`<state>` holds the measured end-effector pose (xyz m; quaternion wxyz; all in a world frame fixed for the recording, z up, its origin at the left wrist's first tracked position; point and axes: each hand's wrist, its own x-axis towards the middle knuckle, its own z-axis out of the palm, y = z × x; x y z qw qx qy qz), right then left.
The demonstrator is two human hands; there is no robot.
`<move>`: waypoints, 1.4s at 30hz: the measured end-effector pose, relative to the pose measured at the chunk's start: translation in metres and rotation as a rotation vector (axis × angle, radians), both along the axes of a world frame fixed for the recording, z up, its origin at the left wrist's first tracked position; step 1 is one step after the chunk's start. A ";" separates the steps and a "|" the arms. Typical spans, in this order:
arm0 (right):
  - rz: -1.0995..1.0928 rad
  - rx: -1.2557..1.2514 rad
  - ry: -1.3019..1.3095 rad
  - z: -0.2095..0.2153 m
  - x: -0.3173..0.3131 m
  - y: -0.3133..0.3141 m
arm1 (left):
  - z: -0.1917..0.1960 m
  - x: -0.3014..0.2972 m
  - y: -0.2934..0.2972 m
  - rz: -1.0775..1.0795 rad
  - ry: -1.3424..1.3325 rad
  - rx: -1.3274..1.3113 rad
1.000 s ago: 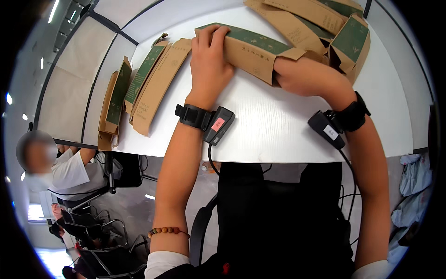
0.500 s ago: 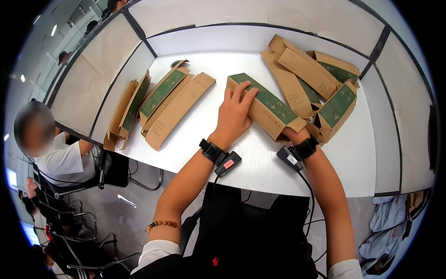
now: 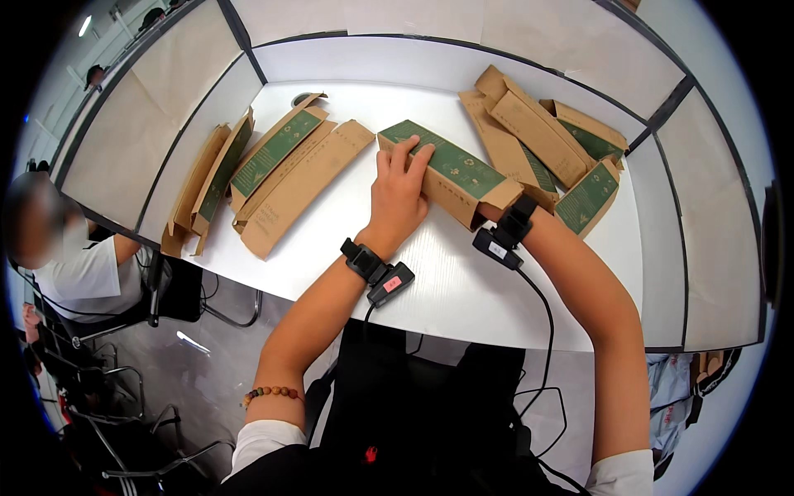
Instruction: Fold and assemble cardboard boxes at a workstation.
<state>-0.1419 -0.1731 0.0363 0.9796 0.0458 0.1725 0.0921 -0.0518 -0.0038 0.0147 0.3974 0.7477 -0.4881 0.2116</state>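
Left hand (image 3: 399,194) laid flat on the near end of a long carton (image 3: 451,174), palm down, fingers (image 3: 405,153) stretched forward and slightly spread across the green top face, thumb along the brown side. Nothing pinched; just pressing. Black wrist strap with a small grey unit (image 3: 376,273) clipped below it, hanging over the table edge.

Right hand hidden inside the open end of the same carton, wrist (image 3: 517,221) showing at the mouth; spread or curled, cannot tell. Matching black strap there, cable trailing down toward the lap.

Carton lying slantwise on the white table (image 3: 447,289), just ahead of the body, between two heaps. Brown cardboard, green panel on top, squared up into a tube.

To the left, near but apart: several flattened cartons (image 3: 285,178) of the same kind, fanned out, two more (image 3: 207,186) leaning at the table's left edge against the partition. To the right, touching the far end of the held carton: a stack of formed cartons (image 3: 546,140) piled crosswise.

Beige partitions (image 3: 124,132) around the table. Lower left, another person in a white shirt (image 3: 74,277), seated at the next desk.
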 end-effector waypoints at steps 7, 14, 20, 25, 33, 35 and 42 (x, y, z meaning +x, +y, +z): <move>-0.076 -0.744 0.222 0.031 0.018 0.050 | -0.006 0.007 0.011 0.021 0.042 -0.007; 0.084 -2.306 -0.586 -0.072 0.064 -0.025 | -0.005 0.014 0.004 0.000 0.122 -0.114; 0.157 -2.417 -0.410 -0.015 0.067 0.015 | -0.006 0.026 0.009 0.013 0.125 -0.170; 0.545 -2.723 0.138 0.068 0.017 0.028 | 0.005 0.020 0.011 -0.089 0.138 -0.240; 0.132 -2.987 0.067 0.090 -0.060 0.011 | 0.000 0.034 0.011 -0.038 0.179 -0.272; -0.071 -3.039 -0.014 0.060 -0.055 -0.004 | 0.009 0.026 0.017 -0.022 0.117 -0.322; -0.241 -3.310 -0.206 -0.007 -0.063 0.000 | -0.001 0.020 0.000 -0.242 -0.099 -0.190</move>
